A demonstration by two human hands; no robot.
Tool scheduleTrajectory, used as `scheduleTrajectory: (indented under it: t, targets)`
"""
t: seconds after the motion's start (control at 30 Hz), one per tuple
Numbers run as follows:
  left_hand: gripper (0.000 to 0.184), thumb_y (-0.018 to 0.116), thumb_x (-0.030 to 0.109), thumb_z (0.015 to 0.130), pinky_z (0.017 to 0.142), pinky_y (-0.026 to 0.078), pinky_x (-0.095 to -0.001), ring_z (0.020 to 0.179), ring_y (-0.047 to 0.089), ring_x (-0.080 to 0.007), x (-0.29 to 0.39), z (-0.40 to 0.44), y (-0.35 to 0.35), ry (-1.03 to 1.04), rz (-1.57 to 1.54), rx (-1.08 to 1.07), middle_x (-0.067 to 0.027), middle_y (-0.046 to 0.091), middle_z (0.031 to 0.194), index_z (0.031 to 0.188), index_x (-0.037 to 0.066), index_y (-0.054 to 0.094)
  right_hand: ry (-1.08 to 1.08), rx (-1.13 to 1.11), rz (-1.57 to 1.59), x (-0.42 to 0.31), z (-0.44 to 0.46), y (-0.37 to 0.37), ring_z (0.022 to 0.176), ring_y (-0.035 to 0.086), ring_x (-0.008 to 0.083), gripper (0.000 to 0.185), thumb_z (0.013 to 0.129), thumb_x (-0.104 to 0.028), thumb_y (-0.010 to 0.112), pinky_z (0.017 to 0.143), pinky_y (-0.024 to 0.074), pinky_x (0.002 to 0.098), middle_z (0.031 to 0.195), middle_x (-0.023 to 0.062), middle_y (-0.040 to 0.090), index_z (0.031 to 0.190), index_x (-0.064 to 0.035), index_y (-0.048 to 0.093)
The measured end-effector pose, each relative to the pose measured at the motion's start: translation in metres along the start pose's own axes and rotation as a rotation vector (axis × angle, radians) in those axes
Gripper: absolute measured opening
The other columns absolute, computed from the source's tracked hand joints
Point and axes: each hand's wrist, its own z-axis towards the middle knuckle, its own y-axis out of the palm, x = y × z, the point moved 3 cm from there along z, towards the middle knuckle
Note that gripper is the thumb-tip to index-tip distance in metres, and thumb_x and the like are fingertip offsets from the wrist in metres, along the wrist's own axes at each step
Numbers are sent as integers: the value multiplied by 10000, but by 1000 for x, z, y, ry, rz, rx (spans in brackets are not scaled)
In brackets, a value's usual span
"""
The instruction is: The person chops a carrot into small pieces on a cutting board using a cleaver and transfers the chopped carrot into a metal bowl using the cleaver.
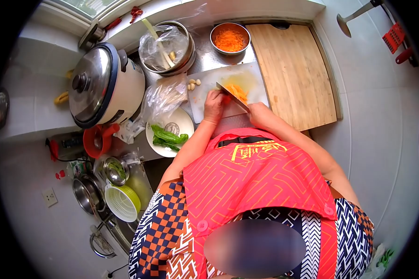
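My right hand is wrapped round the handle of a knife, whose blade slants over the white cutting board. Beside the blade, on its right, lie cut orange carrot pieces. My left hand has its fingers bent and pressed together against the left side of the blade; what they hold, if anything, is hidden. Several garlic cloves lie near the board's left edge. Behind the board a metal bowl contains shredded carrot.
A wooden board lies at the right. On the left are a plate with green peppers, a plastic bag, stacked metal bowls and a large cooker. A green basket stands lower left.
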Motion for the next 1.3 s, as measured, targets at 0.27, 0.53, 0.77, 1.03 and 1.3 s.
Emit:
scheduleTrajectory:
  t: [0.27, 0.53, 0.77, 1.03, 1.3]
  targets:
    - [138, 626, 17, 705, 784, 496, -349, 904, 579, -286, -1, -2, 1, 2, 4, 12, -82, 630, 918, 836, 59, 647, 63, -37, 1, -6, -14, -15, 876, 638, 417, 226, 757, -44, 510, 777, 511, 471, 883, 282, 646, 907, 8, 670]
    - [141, 629, 15, 694, 781, 496, -351, 905, 580, -284, -2, -2, 1, -3, 1, 11, -82, 630, 922, 828, 59, 641, 65, -58, 0, -7, -11, -16, 844, 634, 429, 204, 793, -57, 508, 752, 507, 474, 859, 286, 639, 887, 10, 677]
    - [115, 635, 24, 686, 774, 492, -360, 894, 579, -293, -4, -2, 1, -25, 2, 0, -87, 624, 900, 792, 69, 636, 55, -67, -95, -9, 15, -3, 856, 640, 425, 206, 747, -26, 508, 756, 515, 464, 863, 286, 642, 849, 32, 677]
    - [90, 629, 29, 703, 763, 489, -364, 867, 574, -293, -2, 0, -2, -42, -31, 31, -79, 630, 884, 780, 73, 644, 53, -60, -93, -7, 17, -1, 861, 641, 418, 209, 743, -22, 513, 768, 517, 459, 865, 282, 643, 862, 28, 678]
    - [97, 630, 37, 712, 768, 490, -359, 873, 572, -289, -3, -2, 0, -35, 11, 42, -75, 634, 898, 798, 79, 647, 29, -13, -105, -5, 17, 2, 816, 653, 413, 186, 728, -28, 540, 726, 530, 470, 828, 284, 646, 825, 42, 682]
